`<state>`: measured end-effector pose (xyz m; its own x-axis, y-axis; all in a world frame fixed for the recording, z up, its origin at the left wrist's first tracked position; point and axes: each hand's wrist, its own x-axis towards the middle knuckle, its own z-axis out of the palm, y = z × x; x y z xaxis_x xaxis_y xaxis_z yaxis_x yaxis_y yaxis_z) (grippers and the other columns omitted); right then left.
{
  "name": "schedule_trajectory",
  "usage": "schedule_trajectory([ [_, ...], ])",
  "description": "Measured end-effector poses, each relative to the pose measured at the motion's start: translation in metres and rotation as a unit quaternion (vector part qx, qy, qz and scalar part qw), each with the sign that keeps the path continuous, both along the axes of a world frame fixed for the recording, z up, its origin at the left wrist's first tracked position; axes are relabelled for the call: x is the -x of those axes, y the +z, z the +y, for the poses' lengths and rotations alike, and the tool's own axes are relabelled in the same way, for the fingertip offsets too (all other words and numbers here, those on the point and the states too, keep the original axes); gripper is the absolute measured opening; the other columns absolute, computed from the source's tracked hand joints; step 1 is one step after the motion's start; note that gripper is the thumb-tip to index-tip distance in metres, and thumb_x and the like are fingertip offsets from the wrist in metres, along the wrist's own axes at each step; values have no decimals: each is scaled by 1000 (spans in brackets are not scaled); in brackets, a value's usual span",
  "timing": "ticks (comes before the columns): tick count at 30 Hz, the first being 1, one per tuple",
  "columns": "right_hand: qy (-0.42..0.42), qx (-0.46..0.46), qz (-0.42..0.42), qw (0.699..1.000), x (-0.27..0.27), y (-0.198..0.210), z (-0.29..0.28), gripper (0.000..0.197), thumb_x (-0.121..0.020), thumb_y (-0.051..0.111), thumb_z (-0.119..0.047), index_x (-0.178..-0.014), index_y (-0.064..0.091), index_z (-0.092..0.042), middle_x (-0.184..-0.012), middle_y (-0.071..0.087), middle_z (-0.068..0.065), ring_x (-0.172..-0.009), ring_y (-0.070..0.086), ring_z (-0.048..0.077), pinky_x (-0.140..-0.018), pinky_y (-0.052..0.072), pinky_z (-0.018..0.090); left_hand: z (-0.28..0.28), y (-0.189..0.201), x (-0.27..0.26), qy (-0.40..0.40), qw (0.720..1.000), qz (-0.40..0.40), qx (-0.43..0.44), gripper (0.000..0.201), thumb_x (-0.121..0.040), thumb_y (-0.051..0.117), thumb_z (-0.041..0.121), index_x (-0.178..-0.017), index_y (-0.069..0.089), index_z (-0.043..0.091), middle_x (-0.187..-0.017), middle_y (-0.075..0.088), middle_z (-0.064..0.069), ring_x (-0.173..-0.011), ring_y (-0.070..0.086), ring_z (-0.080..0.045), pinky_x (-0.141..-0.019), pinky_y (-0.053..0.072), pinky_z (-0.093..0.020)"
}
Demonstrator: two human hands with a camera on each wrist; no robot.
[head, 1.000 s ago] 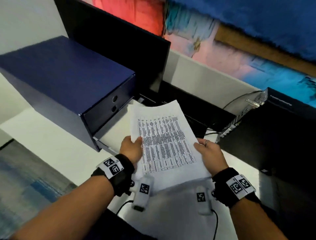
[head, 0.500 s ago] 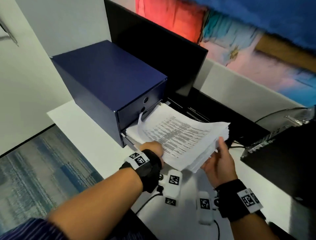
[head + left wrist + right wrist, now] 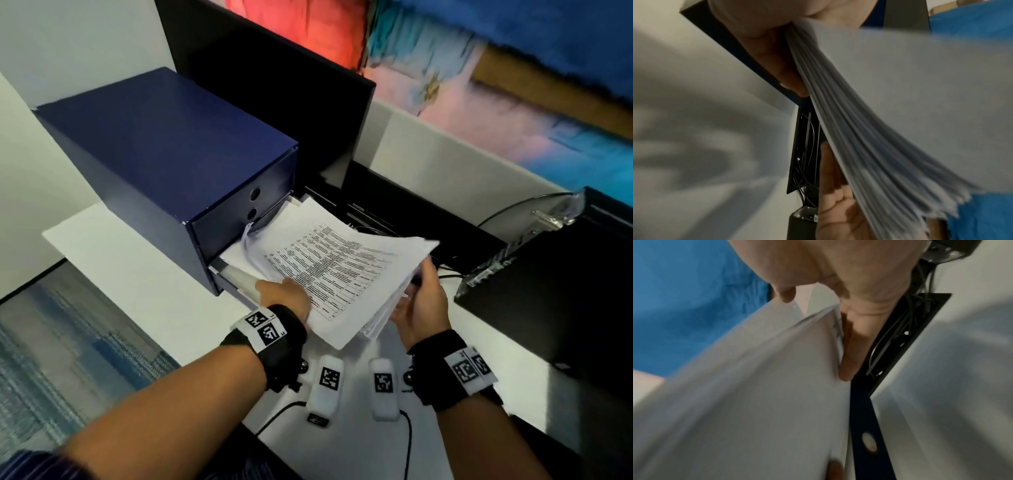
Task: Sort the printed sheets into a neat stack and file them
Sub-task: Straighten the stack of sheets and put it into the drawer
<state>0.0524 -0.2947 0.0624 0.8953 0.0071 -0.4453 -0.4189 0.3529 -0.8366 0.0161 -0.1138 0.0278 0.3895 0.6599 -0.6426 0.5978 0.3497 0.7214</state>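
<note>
A thick stack of printed sheets (image 3: 342, 270) lies nearly flat, its far left corner over the open bottom drawer (image 3: 236, 279) of a navy drawer box (image 3: 171, 147). That corner curls up against the drawer front above it. My left hand (image 3: 284, 296) grips the near left edge, thumb on top and fingers (image 3: 777, 56) under the stack (image 3: 900, 113). My right hand (image 3: 423, 301) holds the right edge, fingers (image 3: 851, 345) straight beneath the paper (image 3: 756, 386) and thumb on the top sheet. White paper shows inside the drawer.
The box stands on a white desk (image 3: 137, 267) near its left edge. A dark monitor (image 3: 274, 85) rises behind it, with a black cable tray (image 3: 376, 212) at its foot. A black device (image 3: 548, 291) sits at the right. Carpet lies below on the left.
The stack has gone from facing me upright to lying nearly flat, and has moved left until its corner is over the open drawer. Both hands stayed on its side edges.
</note>
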Motion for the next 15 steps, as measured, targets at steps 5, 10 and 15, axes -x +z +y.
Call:
schedule_trajectory([
  [5,-61,-50,60,995,5,-11,-49,79,-85,39,-78,-126,55,-13,-118,68,19,-98,71,33,-80,55,43,-6,6,24,-46,997,-45,-33,25,-101,46,29,-113,39,8,-101,50,-8,-86,54,-29,-76,46,-34],
  [10,-30,-32,80,996,25,-11,-80,81,-86,33,-78,-127,62,-14,-115,70,12,-100,68,28,-96,50,48,-26,15,36,-121,987,-77,-76,31,-102,47,28,-120,40,4,-109,53,-11,-95,51,-29,-82,44,-35],
  [15,-57,-88,64,992,55,-7,-99,78,-88,35,-72,-124,67,-11,-127,64,19,-114,63,35,-101,46,44,-33,12,43,-194,965,-148,-91,18,-100,49,34,-107,43,19,-102,59,-9,-94,56,-31,-89,51,-45],
])
